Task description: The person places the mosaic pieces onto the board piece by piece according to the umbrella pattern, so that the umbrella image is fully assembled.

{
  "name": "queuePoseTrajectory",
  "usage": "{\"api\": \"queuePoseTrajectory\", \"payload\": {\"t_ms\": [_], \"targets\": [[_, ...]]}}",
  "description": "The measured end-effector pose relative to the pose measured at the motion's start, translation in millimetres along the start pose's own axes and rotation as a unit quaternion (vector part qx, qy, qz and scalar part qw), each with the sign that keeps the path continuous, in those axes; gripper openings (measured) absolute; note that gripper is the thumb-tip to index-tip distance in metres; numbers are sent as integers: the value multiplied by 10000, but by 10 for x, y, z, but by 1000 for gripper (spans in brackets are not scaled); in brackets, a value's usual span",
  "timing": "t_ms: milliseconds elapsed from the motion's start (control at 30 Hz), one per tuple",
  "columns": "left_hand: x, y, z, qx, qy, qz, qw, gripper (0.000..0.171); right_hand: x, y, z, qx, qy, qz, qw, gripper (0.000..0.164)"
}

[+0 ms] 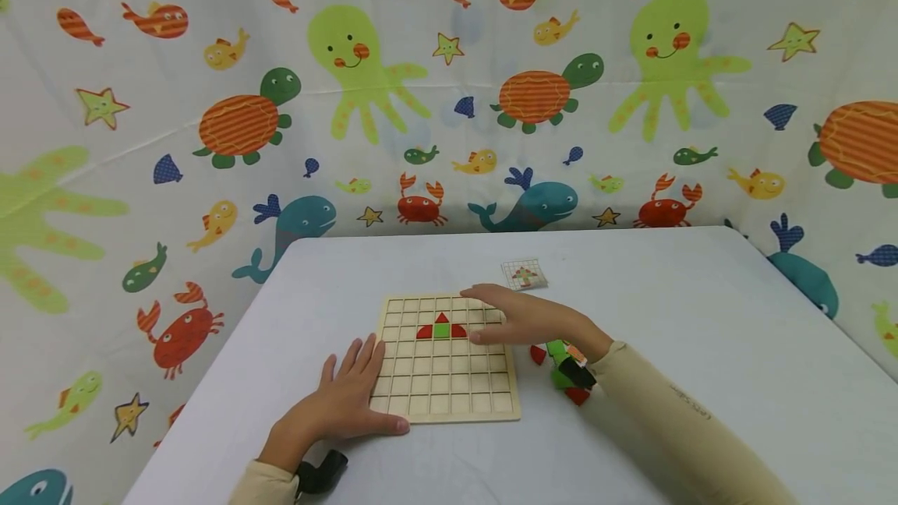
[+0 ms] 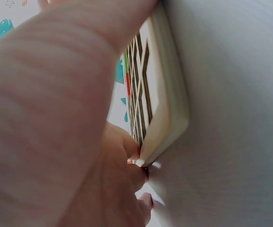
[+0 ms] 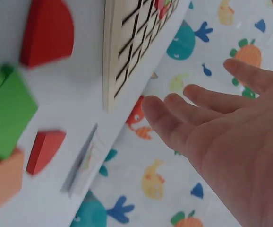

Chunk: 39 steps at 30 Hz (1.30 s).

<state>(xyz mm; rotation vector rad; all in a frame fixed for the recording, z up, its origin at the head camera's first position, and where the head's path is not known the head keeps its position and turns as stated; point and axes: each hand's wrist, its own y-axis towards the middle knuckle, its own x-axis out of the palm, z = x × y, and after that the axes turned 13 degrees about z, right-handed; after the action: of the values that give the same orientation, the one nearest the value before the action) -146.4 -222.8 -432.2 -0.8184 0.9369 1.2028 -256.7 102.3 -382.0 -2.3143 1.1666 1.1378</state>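
A wooden grid board (image 1: pixel 442 388) lies flat on the white table. Near its top sit a red triangle block (image 1: pixel 442 318), a green square block (image 1: pixel 441 330) and two red curved blocks (image 1: pixel 424 332), one on each side of the green one. My left hand (image 1: pixel 344 404) rests against the board's lower left edge, fingers straight and thumb along the near corner; the left wrist view shows the board's corner (image 2: pixel 167 127) close to it. Above the board's right side hovers my right hand (image 1: pixel 526 318), fingers extended and holding nothing, as the right wrist view also shows.
Right of the board, partly under the right wrist, lies a loose pile of green, red and orange blocks (image 1: pixel 561 376). A small pattern card (image 1: pixel 524 274) lies behind the board. A curtain (image 1: pixel 435 162) printed with sea animals hangs behind the table (image 1: pixel 666 294).
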Motion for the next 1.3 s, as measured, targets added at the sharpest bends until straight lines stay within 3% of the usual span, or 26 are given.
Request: {"api": "queuePoseTrajectory", "payload": {"t_ms": [167,567,933,1100,1300], "targets": [[-20,6,-1,-14,-11,-19,10000,140,-190,-188,71,179,-78,148,9997,83],[-36,4,13,44,-21,-41,10000,139,-507,-425,474,729,-284,547,9954,64],[-9,8,14,-95,-70,-69,9999,139,-362,-333,672,1013,-857,641,9891,20],[-27,2,5,-102,-89,-39,9999,139,-322,-315,689,975,-938,652,9887,16],[-36,2,-9,-91,-25,-21,10000,140,-267,-285,667,1219,-990,615,9857,20]]}}
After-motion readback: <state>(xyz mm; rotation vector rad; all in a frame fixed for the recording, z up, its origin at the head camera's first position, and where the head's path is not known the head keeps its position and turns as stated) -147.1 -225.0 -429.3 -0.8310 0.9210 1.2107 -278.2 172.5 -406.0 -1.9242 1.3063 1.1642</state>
